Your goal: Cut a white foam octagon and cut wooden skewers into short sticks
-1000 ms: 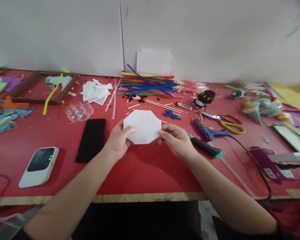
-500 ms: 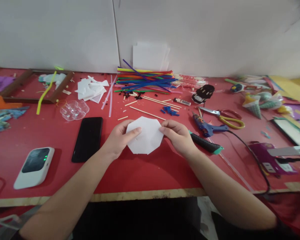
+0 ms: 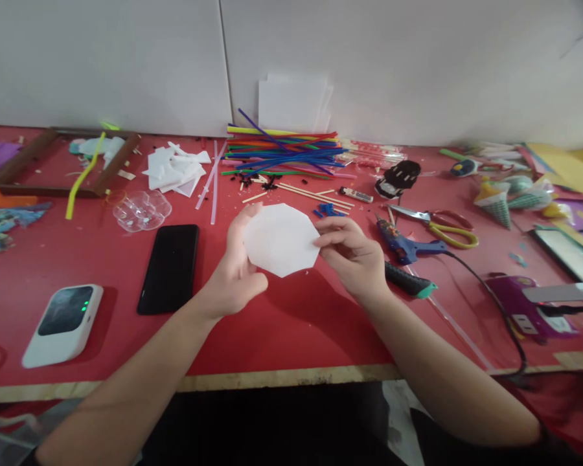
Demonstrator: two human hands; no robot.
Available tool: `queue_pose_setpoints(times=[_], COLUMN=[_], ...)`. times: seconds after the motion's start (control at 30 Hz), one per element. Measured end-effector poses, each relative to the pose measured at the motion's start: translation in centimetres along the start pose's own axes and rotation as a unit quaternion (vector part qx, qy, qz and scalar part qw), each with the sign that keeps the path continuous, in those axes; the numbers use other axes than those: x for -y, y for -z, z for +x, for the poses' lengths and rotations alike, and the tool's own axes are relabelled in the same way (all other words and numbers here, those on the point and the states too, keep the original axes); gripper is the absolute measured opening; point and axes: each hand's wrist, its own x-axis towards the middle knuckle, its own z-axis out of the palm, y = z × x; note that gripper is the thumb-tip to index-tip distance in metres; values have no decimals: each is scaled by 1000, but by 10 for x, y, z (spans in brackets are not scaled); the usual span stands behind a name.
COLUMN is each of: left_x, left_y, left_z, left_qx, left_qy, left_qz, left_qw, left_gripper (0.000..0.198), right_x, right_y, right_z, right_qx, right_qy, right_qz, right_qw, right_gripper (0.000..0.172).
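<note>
A white octagon-shaped paper piece (image 3: 282,238) is held up above the red table (image 3: 291,330), between both hands. My left hand (image 3: 236,272) grips its left edge, fingers behind the sheet and thumb curled at its lower corner. The fingertips of my right hand (image 3: 352,257) pinch its right edge. The sheet is tilted toward me.
A black phone (image 3: 169,267) and a white device with green lights (image 3: 63,323) lie to the left. Coloured sticks (image 3: 282,152), white paper scraps (image 3: 175,169), thin wooden sticks (image 3: 311,194), scissors (image 3: 437,228), a blue glue gun (image 3: 402,244) with its cable and a black-and-teal tool (image 3: 411,281) lie around.
Both hands have lifted the octagon a little and turned it; my left thumb has slid from the sheet's front down to its lower edge.
</note>
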Motion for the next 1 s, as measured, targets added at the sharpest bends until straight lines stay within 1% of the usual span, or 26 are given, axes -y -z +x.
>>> queue_pose_setpoints(times=[0.03, 0.1, 0.17, 0.23, 0.3, 0.4, 0.47, 0.53, 0.57, 0.6, 0.63, 0.7, 0.77, 0.87, 0.93, 1.0], left_x=[1, 3, 4, 6, 6, 6, 5, 5, 5, 5, 5, 6, 7, 6, 5, 5], left_y=[0, 0, 1, 1, 2, 5, 6, 5, 5, 4, 4, 4, 5, 8, 9, 9], left_z=[1, 4, 7, 9, 10, 11, 12, 13, 13, 13, 13, 12, 11, 8, 6, 5], left_qx=[25, 12, -33, -37, -32, -58, -76, -92, -98, -101, -101, -89, -68, 0, 44, 60], left_qy=[27, 54, 44, 30, 14, 3, 13, 30, 38, 46, 53, 65, 78, 115, 140, 147], left_qz=[-30, -42, -16, 18, 37, 43, 45, 43, 42, 41, 43, 60, 92, 148, 173, 189], left_qw=[999, 998, 998, 999, 999, 997, 996, 994, 994, 993, 993, 992, 990, 982, 974, 969], left_gripper=[91, 94, 84, 70, 61, 57, 55, 55, 55, 55, 56, 55, 52, 50, 48, 47], right_x=[0, 0, 1, 1, 1, 1, 1, 2, 2, 1, 1, -2, -5, -7, -6, -2], right_y=[0, 1, 0, -1, -3, -5, -4, -4, -5, -5, -5, -6, -5, -3, -2, -2], right_z=[0, 0, 0, 0, 0, 3, 4, 4, 3, 3, 2, 0, -1, -2, -2, -1], right_qx=[-5, -4, 7, 6, -16, -32, -29, -17, 0, 25, 50, 86, 93, 95, 120, 151], right_qy=[-3, 1, 9, -2, -53, -161, -199, -200, -192, -182, -175, -172, -180, -178, -164, -144], right_qz=[-2, -1, 12, 52, 106, 146, 136, 136, 148, 166, 182, 196, 188, 171, 144, 107], right_qw=[1000, 1000, 1000, 999, 993, 976, 970, 970, 970, 969, 966, 961, 961, 964, 968, 972], right_gripper=[22, 23, 22, 18, 16, 25, 31, 45, 51, 52, 50, 39, 30, 29, 31, 33])
